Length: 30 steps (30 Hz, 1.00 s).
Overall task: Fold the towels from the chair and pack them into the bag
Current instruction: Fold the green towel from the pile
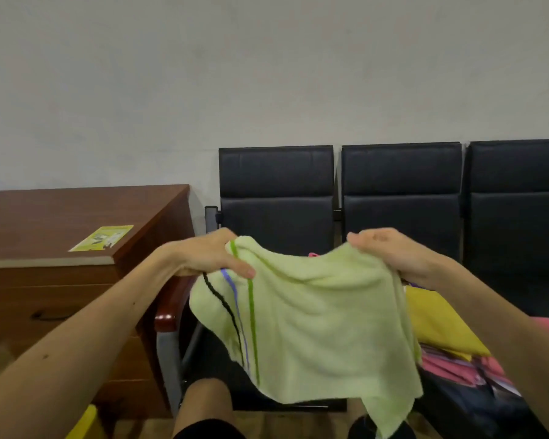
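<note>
Pinching the green towel at its top corners, left hand and right hand.

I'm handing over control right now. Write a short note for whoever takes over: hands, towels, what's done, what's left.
Left hand pinches the green towel at its striped top corner; right hand grips the opposite top corner.
The towel hangs spread in the air, not yet folded, in front of the black chairs.
A yellow towel and pink towels lie piled on a seat to the right.
No bag is clearly in view, so nothing shows as packed.
Left to do: fold this towel, then work through the pile and pack everything.
</note>
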### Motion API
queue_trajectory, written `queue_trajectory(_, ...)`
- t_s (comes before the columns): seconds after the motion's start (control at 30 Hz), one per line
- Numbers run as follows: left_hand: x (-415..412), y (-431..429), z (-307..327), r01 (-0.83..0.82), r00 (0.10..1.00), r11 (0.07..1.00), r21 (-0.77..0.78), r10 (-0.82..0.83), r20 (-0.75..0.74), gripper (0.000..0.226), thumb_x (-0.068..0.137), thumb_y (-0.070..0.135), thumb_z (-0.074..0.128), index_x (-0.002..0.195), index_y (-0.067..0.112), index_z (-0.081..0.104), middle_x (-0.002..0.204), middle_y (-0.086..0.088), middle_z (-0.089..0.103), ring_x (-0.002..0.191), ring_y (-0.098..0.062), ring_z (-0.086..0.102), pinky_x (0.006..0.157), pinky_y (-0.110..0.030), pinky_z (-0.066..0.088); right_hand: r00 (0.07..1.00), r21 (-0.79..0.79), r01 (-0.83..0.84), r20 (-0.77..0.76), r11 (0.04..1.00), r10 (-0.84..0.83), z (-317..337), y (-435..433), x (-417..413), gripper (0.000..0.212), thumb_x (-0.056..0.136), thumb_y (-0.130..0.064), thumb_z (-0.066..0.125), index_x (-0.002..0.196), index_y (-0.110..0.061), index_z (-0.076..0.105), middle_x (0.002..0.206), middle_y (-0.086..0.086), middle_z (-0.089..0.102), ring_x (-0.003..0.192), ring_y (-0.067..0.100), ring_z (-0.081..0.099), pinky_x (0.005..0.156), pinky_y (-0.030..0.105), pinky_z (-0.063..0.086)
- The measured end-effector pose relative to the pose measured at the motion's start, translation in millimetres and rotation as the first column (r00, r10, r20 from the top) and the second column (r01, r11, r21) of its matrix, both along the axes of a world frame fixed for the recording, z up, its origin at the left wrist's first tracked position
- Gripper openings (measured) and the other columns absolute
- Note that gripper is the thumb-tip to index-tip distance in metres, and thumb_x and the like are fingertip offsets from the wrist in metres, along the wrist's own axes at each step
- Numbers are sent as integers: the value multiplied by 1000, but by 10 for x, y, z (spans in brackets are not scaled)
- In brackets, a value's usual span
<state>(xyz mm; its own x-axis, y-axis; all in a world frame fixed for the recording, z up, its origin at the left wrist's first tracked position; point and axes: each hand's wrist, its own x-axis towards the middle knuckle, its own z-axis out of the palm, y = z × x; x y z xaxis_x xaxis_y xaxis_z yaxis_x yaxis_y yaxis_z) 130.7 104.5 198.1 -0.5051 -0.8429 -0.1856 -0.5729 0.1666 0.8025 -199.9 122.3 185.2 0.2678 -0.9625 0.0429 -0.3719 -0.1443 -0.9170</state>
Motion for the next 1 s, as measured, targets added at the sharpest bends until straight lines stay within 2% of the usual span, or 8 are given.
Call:
queue_trajectory(0.1,-322,44,367,60,998,991,-120,-61,-3,10,80,2,77,88,-2,74,92,-13,76,83,-23,73,75,-30,58,975,-39,-182,-136,983,175,53,48,231,51,68,-54,82,96,-14,66,84,-6,73,78,6,66,71,21,49)
queue_trajectory(0.2,-662,73,638,159,987,964,-213,-151,56,13,73,4,82,71,3,69,68,-8,64,66,-16,59,63,-29,48,970,-102,-238,21,966,241,255,63,564,78,61,-31,91,128,-22,53,113,0,72,107,12,68,89,30,54)
queue_trajectory(0.33,-804,86,892,170,985,944,-282,-172,20,18,73,0,80,68,12,67,66,-2,62,63,-13,58,61,-26,48,954,-96,-290,47,952,295,476,158,887,42,76,-10,83,115,-15,68,107,4,75,100,20,72,89,36,57)
queue_trajectory(0.5,-608,69,757,-141,864,963,-228,7,-504,47,74,12,81,114,17,56,87,-1,69,70,-10,65,58,-18,48,958,-84,-23,282,996,46,533,111,981,21,87,-12,72,107,-6,72,100,15,75,96,30,72,93,46,56)
queue_trajectory(0.57,-517,68,516,-224,826,960,-168,95,-555,74,76,26,83,138,23,45,101,3,71,88,-11,70,71,-25,55,920,-83,74,389,994,-36,569,67,1005,18,90,-14,70,105,-6,72,98,14,76,92,29,74,89,45,58)
queue_trajectory(0.63,-465,91,237,-198,849,976,-93,123,-514,84,73,38,81,145,28,38,117,-1,70,108,-24,68,90,-43,57,873,-59,147,477,987,-101,647,19,1048,17,89,-17,72,102,-5,72,95,14,76,88,28,74,84,45,59)
queue_trajectory(0.73,-463,162,-44,-109,901,994,-1,98,-423,63,78,32,83,133,20,54,121,-10,70,113,-33,66,101,-54,50,832,-53,189,539,981,-131,818,-35,1133,17,88,-20,73,99,-6,71,93,13,76,84,25,75,77,40,62)
queue_trajectory(1.0,-206,186,24,-254,787,964,76,252,-563,24,92,14,64,115,7,67,112,-10,74,102,-25,71,89,-35,58,785,-133,130,619,982,-20,1176,-93,1146,6,89,-15,70,90,-9,70,83,8,74,77,21,72,72,35,60)
